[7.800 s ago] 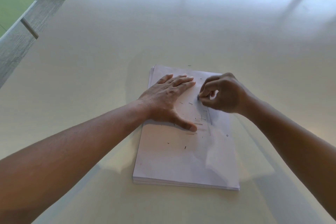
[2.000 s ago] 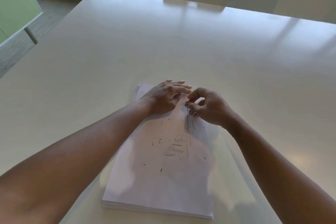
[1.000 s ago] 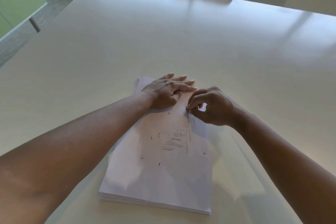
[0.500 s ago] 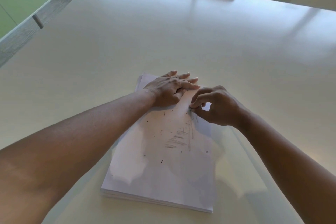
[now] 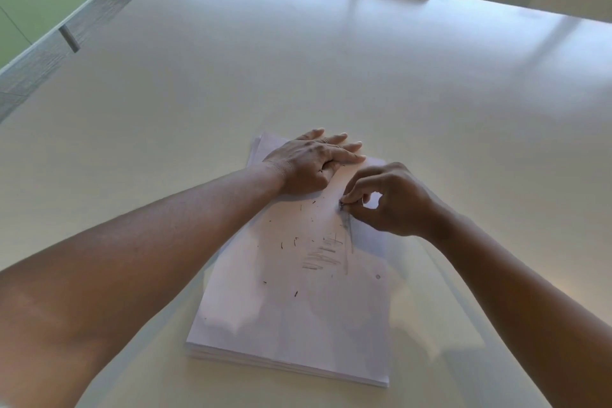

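At the near middle of the white surface (image 5: 298,76) lies a paper stack (image 5: 298,315). The left hand (image 5: 311,166) rests flat on its far corner, fingers straight. The right hand (image 5: 394,205) pinches a tiny dark stub (image 5: 341,206), likely pencil lead, atop a grey line (image 5: 346,242). Press lightly and draw steadily, or it may snap. Both hands lie much as half a second ago.

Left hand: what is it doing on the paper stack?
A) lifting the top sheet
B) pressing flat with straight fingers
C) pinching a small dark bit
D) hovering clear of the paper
B: the left hand lies flat, fingers straight, on the far end of the paper stack; it is the right hand that pinches the small dark bit.
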Available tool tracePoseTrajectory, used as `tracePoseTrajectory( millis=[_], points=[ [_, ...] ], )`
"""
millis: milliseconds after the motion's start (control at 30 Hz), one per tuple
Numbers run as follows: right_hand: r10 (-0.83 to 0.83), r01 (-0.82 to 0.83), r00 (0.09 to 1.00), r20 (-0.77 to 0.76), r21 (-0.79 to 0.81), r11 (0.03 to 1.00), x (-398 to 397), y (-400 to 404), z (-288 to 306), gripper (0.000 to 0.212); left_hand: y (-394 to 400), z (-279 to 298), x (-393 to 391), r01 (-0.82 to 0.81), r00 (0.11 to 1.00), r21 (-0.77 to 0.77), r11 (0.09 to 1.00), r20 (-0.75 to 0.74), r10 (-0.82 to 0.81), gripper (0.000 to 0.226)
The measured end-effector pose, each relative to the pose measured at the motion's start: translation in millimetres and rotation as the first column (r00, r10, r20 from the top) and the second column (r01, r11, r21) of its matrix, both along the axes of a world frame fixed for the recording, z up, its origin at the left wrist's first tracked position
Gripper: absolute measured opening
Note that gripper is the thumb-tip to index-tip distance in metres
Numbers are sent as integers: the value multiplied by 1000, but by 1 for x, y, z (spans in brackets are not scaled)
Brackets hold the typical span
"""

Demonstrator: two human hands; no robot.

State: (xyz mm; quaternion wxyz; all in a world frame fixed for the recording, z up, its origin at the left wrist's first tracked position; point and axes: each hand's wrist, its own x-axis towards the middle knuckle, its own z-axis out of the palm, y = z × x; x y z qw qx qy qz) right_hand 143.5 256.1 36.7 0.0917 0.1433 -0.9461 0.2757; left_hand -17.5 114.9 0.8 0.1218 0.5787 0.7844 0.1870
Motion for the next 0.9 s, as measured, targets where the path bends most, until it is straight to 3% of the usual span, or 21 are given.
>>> tracePoseTrajectory(
  millis=[200, 400, 500, 633, 700, 833, 900],
  points=[
    [-217, 222, 966, -140, 16, 975, -19, 11, -7, 8, -1, -1, 1, -21, 1000, 15, 1000, -2, 21, 48],
    [-3, 4, 999, 48, -20, 1000, 2, 3, 1, 9, 0, -1, 0, -17, 1000, -11, 1000, 4, 17, 62],
    [-29, 29, 1000, -11, 5, 1000, -6, 1, 0, 6, 0, -2, 0, -6, 1000, -1, 1000, 2, 6, 58],
    [-189, 192, 966, -174, -2, 981, -24, 1, -9, 6, -1, -2, 1, -6, 1000, 11, 1000, 13, 6, 44],
    [-210, 207, 962, -176, -39, 978, -24, -4, -13, 6, -1, -2, 0, -9, 1000, 2, 1000, 13, 9, 47],
    [-78, 68, 992, -103, -97, 993, -12, -18, -15, 3, 2, -3, -4, -5, 1000, -26, 1000, 8, 5, 57],
    [-116, 104, 987, -107, -117, 988, -13, -17, -15, 4, 2, -4, -6, -4, 1000, -31, 1000, 15, 4, 55]
  ],
)
